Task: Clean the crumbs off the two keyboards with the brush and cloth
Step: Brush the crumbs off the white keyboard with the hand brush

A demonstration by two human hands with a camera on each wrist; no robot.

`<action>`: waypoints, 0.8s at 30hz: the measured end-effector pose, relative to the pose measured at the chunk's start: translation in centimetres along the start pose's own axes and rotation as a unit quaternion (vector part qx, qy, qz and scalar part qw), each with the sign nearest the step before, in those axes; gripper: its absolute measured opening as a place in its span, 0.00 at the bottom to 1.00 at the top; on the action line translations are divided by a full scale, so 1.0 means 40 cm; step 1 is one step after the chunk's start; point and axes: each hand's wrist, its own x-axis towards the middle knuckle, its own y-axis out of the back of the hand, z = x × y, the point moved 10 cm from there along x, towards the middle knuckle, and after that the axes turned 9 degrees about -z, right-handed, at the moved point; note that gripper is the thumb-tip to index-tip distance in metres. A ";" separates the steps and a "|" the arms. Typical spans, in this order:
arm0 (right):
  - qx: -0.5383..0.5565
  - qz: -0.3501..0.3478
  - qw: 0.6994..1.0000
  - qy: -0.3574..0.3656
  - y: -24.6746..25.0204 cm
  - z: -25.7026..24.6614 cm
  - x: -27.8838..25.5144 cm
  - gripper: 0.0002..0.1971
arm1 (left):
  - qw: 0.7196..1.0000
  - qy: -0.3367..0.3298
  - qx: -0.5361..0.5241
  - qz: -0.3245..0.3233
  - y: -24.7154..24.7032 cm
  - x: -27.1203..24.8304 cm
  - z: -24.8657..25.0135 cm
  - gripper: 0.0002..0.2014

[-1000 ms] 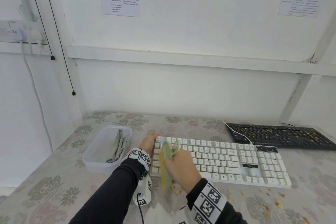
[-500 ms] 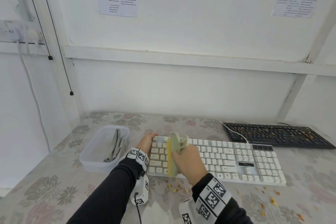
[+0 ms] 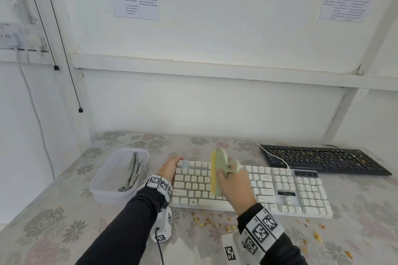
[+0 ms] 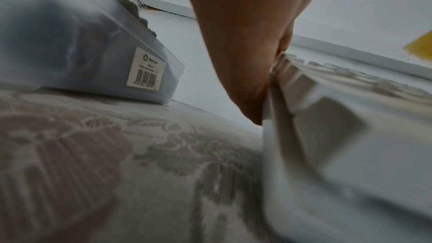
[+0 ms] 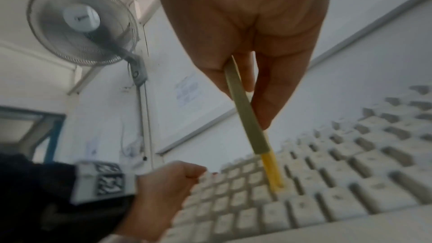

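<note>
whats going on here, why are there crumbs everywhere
A person is brushing crumbs off the white keyboard. Their right hand grips a green brush with yellow bristles set on the keys, while the left hand holds the keyboard's left end. Loose crumbs lie on the tablecloth in front of it. The black keyboard behind is still littered with crumbs, and the cloth sits unused in a plastic tub.

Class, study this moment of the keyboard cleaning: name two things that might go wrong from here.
1. The brush in the right hand may sweep more crumbs onto the tablecloth beside the white keyboard, not into the container.
2. The black keyboard is still crumb-strewn; the left hand only steadies the white one's end, so it might slide.
</note>
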 end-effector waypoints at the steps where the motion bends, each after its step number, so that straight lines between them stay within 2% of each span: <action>1: 0.000 0.026 0.999 0.019 0.017 -0.006 0.002 0.02 | 1.000 0.002 -0.001 0.000 0.000 0.000 -0.001 0.11; 3: -0.013 0.022 1.000 0.012 0.017 0.015 0.009 0.05 | 1.000 0.004 -0.007 0.000 0.000 -0.001 -0.002 0.11; 4: -0.018 0.010 1.000 -0.012 0.014 0.032 0.011 0.06 | 1.000 0.004 -0.009 0.000 0.000 0.000 -0.001 0.11; 6: -0.033 -0.031 0.996 -0.074 0.007 0.075 0.005 0.15 | 1.000 0.004 -0.008 0.000 0.000 0.001 -0.001 0.11; 9: -0.022 -0.063 0.993 -0.102 0.019 0.084 -0.002 0.13 | 1.000 0.005 -0.005 -0.003 -0.002 -0.001 -0.004 0.11; 13: -0.030 0.045 0.998 -0.036 0.085 0.044 0.011 0.14 | 1.000 0.008 -0.009 -0.006 -0.005 -0.002 -0.006 0.11; 15: -0.004 0.064 0.998 -0.005 0.089 0.032 0.012 0.08 | 1.000 0.007 -0.008 -0.005 -0.005 -0.003 -0.004 0.11; 17: -0.004 0.032 0.999 -0.034 0.062 0.055 0.014 0.05 | 1.000 0.006 -0.006 -0.004 -0.003 -0.004 -0.002 0.11; 20: -0.024 -0.034 0.994 -0.105 0.035 0.106 0.008 0.12 | 1.000 0.008 -0.001 -0.003 -0.002 -0.004 -0.002 0.10; 22: -0.011 -0.066 0.990 -0.124 0.034 0.114 -0.003 0.12 | 1.000 0.009 0.000 -0.003 -0.002 -0.004 -0.003 0.11; 24: -0.008 -0.069 0.990 -0.123 0.047 0.106 -0.005 0.12 | 1.000 0.012 0.000 -0.005 -0.003 -0.006 -0.005 0.11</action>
